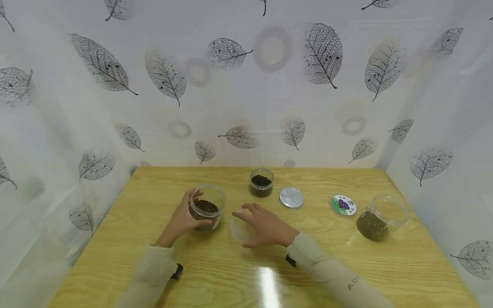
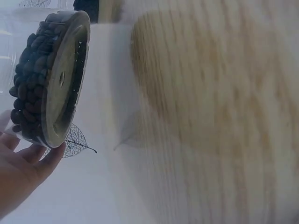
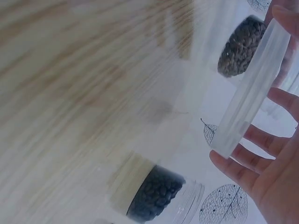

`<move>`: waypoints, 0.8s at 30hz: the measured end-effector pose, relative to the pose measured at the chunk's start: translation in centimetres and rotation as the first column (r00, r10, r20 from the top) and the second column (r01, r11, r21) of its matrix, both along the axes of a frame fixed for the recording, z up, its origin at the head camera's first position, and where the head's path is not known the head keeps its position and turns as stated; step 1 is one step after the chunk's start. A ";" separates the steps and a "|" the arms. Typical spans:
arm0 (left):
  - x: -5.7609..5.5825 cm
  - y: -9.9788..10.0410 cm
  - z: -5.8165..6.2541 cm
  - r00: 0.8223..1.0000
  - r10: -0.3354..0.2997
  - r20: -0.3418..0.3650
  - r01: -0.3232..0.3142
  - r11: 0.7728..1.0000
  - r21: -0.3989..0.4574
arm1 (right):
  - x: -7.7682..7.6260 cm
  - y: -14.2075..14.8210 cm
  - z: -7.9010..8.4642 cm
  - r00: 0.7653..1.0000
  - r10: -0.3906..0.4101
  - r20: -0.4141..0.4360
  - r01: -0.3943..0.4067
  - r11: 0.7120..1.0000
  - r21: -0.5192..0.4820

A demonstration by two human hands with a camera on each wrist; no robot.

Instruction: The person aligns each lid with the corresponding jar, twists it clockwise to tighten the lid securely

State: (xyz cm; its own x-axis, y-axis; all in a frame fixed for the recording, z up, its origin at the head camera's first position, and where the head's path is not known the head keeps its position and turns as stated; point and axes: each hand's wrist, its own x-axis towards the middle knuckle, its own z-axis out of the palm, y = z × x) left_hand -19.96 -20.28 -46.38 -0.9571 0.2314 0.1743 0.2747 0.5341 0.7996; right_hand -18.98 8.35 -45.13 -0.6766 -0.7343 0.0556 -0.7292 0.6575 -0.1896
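Observation:
My left hand (image 1: 182,222) grips a clear round jar (image 1: 211,195) from its left side, fingers behind and thumb in front. Dark brown beans (image 2: 32,77) lie in its lower part. Its underside shows in the left wrist view, raised off the table, and its mouth has no lid on. Just to the right, my right hand (image 1: 267,226) holds a translucent round lid (image 3: 254,88) on edge by its rim, fingers at one side and thumb at the other. The lid looks faint against the wood in the head view.
Behind the hands stands a small open jar of black beans (image 1: 262,182), with a silver lid (image 1: 291,197) beside it. Further right lie a colourful lid with a purple flower (image 1: 343,205) and a tilted clear jar of brown contents (image 1: 372,226). A leaf-print curtain (image 1: 239,98) borders the wooden table (image 1: 215,273).

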 end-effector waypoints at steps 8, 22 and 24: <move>1.3 1.2 0.2 1.000 -0.025 -0.011 0.025 0.997 -0.069 | 0.9 2.4 0.0 0.998 -0.004 0.063 0.009 0.997 -0.082; 2.5 3.3 1.0 0.997 -0.080 0.011 0.080 0.988 -0.131 | 1.2 5.6 0.7 1.000 -0.002 0.028 0.007 0.980 -0.199; 2.6 3.6 1.1 0.996 -0.089 0.014 0.090 0.985 -0.149 | 1.2 6.0 0.7 1.000 -0.008 0.019 0.012 0.977 -0.213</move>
